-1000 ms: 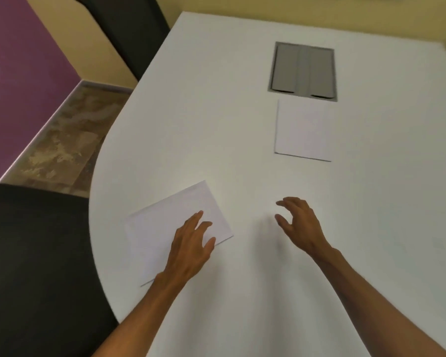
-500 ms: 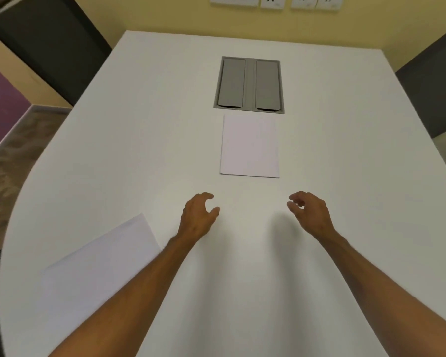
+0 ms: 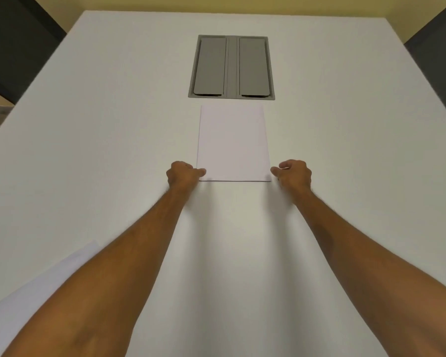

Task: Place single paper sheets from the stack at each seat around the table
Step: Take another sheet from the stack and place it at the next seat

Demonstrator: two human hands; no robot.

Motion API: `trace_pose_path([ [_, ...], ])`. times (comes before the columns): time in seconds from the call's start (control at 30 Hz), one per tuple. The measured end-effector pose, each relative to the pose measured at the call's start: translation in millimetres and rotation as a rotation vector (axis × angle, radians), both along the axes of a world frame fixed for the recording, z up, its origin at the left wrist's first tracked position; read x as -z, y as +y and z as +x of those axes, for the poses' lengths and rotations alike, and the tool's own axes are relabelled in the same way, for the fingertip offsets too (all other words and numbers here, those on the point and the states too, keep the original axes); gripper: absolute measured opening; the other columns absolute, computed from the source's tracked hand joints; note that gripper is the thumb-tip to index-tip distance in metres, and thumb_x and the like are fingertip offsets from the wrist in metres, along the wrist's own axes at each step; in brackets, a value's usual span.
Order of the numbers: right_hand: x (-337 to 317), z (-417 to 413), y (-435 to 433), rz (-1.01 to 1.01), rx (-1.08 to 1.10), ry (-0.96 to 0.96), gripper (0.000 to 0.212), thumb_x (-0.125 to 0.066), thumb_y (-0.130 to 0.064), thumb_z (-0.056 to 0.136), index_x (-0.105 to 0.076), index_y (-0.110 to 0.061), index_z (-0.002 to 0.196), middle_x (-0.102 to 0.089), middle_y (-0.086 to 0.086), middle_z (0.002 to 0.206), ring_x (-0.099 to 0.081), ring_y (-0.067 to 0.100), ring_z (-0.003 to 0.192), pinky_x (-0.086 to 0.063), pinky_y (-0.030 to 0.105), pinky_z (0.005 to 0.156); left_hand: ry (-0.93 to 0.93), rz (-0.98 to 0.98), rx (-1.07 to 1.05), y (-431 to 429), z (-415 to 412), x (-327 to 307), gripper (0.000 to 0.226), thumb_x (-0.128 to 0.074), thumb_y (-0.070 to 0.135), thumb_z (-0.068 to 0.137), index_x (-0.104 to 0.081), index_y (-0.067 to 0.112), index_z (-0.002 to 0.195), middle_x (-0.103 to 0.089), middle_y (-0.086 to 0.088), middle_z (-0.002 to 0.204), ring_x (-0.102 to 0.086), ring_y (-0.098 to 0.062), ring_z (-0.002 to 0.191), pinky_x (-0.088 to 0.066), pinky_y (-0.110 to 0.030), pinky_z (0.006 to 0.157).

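Paper stack (image 3: 232, 143) lies lengthwise away; both hands' grips curl at its near corners.

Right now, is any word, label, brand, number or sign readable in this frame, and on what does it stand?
None can be read.
Paper stack: top sheet blank.
Placed sheet: blank where visible.
Grey cable hatch: plain lids, no marking.
Table: no lettering.

Both forearms bare, no sleeves; left hand (image 3: 182, 174), right hand (image 3: 294, 173) ungloved.
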State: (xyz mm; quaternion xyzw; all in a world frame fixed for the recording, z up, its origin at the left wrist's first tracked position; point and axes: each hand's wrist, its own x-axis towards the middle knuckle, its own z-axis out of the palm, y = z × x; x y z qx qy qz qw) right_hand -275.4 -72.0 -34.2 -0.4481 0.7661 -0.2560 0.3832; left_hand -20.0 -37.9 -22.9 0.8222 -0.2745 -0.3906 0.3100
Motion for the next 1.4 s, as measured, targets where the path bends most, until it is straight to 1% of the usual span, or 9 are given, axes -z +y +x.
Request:
trace_pose_path([
  [0.07,1.8,8.1,-8.8,0.012,0.006,-0.003,0.033,-0.080,-0.028,0.077,-0.071,-0.014,0.105,-0.075,0.010,0.103,-0.070,0.027,0.099,-0.054,0.039,0.095,-0.022,0.018,-0.008,-12.9,-3.3,5.6,0.024,-0.083,0.018,0.078,-0.065,0.005,0.089,-0.071,-0.014,0.106,-0.069,-0.032,0.099,-0.054,-0.032,0.081],
  [0.17,2.4,14.8,-15.4,0.035,0.032,0.014,0.021,-0.083,-0.021,0.074,-0.072,-0.017,0.091,-0.075,0.006,0.095,-0.071,0.024,0.091,-0.056,0.033,0.087,-0.074,0.043,-0.061,-22.8,-8.0,14.3,0.025,-0.080,0.011,0.078,-0.070,0.002,0.098,-0.071,-0.012,0.108,-0.069,-0.031,0.099,-0.057,-0.035,0.083],
  [0.27,2.1,16.8,-18.2,0.059,0.063,0.024,0.015,-0.082,-0.013,0.071,-0.071,-0.018,0.079,-0.076,0.005,0.089,-0.073,0.024,0.080,-0.059,0.033,0.078,-0.120,0.016,-0.137,-23.8,-9.5,19.5,0.015,-0.067,0.003,0.081,-0.072,0.005,0.095,-0.070,-0.008,0.097,-0.071,-0.030,0.090,-0.054,-0.030,0.067],
  [0.37,1.6,17.5,-19.3,0.062,0.059,0.044,0.017,-0.081,-0.009,0.070,-0.068,-0.020,0.071,-0.075,0.004,0.083,-0.073,0.024,0.074,-0.060,0.034,0.077,-0.162,-0.012,-0.124,-23.5,-10.4,21.6,0.013,-0.062,0.005,0.086,-0.073,0.004,0.092,-0.067,-0.008,0.091,-0.070,-0.029,0.085,-0.050,-0.029,0.064],
  [0.67,-3.8,23.6,-12.5,0.016,0.055,0.122,0.012,-0.078,-0.012,0.074,-0.072,-0.014,0.084,-0.061,-0.004,0.069,-0.066,0.026,0.077,-0.054,0.033,0.073,-0.261,-0.090,-0.060,-23.2,-8.8,14.4,0.014,-0.061,0.003,0.084,-0.074,0.006,0.087,-0.073,-0.007,0.094,-0.068,-0.024,0.082,-0.052,-0.029,0.065],
  [1.0,-7.4,14.3,0.2,-0.065,0.151,-0.078,0.010,-0.074,-0.008,0.075,-0.070,-0.011,0.084,-0.066,-0.005,0.071,-0.063,0.019,0.071,-0.054,0.031,0.070,-0.042,-0.177,-0.147,-4.6,-13.4,0.4,0.011,-0.070,0.004,0.081,-0.074,0.012,0.088,-0.069,-0.002,0.083,-0.061,-0.018,0.066,-0.046,-0.020,0.055],
  [1.23,-30.9,-7.4,32.7,-0.137,0.149,-0.326,0.019,-0.064,-0.002,0.082,-0.067,-0.014,0.097,-0.072,0.000,0.079,-0.066,0.017,0.072,-0.059,0.032,0.065,0.301,-0.233,-0.142,34.4,-16.1,-20.2,0.010,-0.072,-0.001,0.086,-0.070,0.008,0.087,-0.071,-0.009,0.094,-0.070,-0.010,0.058,-0.063,-0.032,0.075],
  [1.33,-47.4,-24.2,57.9,-0.151,0.107,-0.446,0.024,-0.063,0.002,0.088,-0.069,-0.011,0.108,-0.075,0.008,0.094,-0.071,0.018,0.085,-0.060,0.030,0.062,0.368,-0.263,-0.135,64.0,-25.9,-35.0,0.009,-0.072,0.000,0.087,-0.070,0.003,0.096,-0.072,-0.013,0.096,-0.072,-0.016,0.072,-0.062,-0.027,0.069],
  [1.4,-60.9,-37.8,79.1,-0.160,0.060,-0.481,0.025,-0.062,0.004,0.090,-0.069,-0.009,0.111,-0.074,0.009,0.091,-0.069,0.018,0.078,-0.058,0.027,0.059,0.425,-0.279,-0.118,89.1,-34.5,-45.4,0.009,-0.071,0.000,0.089,-0.067,0.002,0.097,-0.072,-0.017,0.098,-0.072,-0.021,0.082,-0.061,-0.024,0.066],
])
